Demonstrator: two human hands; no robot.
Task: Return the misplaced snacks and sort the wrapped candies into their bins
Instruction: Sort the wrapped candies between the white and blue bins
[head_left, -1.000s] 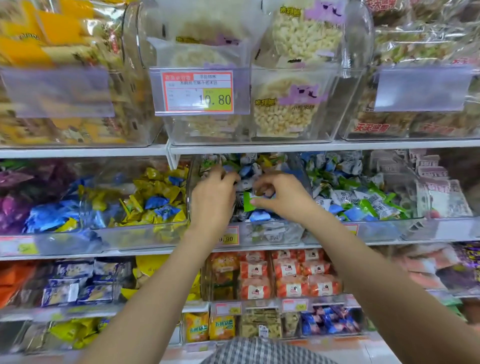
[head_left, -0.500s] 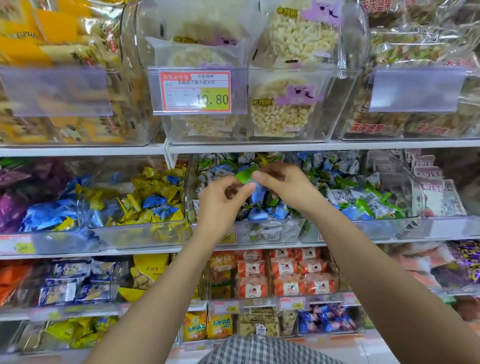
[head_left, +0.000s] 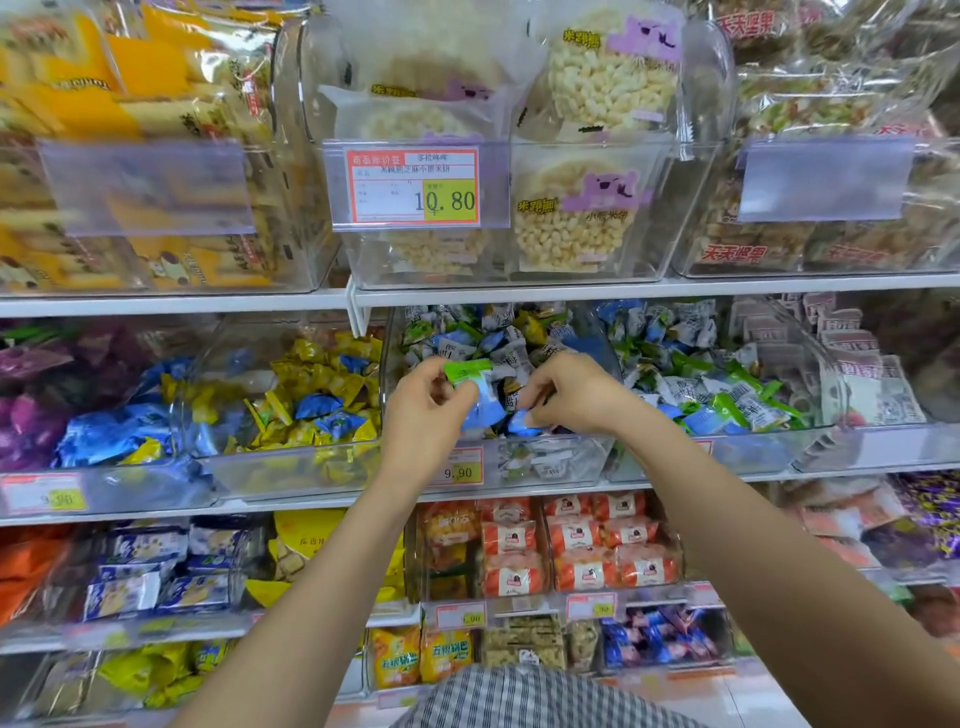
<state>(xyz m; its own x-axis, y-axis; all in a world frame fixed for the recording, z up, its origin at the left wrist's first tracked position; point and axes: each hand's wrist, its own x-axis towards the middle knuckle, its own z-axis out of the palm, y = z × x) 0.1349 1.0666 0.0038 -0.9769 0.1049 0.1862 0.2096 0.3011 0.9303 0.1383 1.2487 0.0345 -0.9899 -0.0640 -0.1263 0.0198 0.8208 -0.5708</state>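
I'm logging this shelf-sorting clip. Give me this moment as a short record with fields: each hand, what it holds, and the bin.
left hand: grips a green candy above the pile
right hand: fingers curled down into the bin, pinching a blue candy
bin: clear, on the middle shelf, holds mixed blue, green and yellow wrapped candies
price tag: on the bin's front, reads 9.90

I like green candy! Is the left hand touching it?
Touching. The head view shows the left hand pinching the green candy between thumb and fingers.
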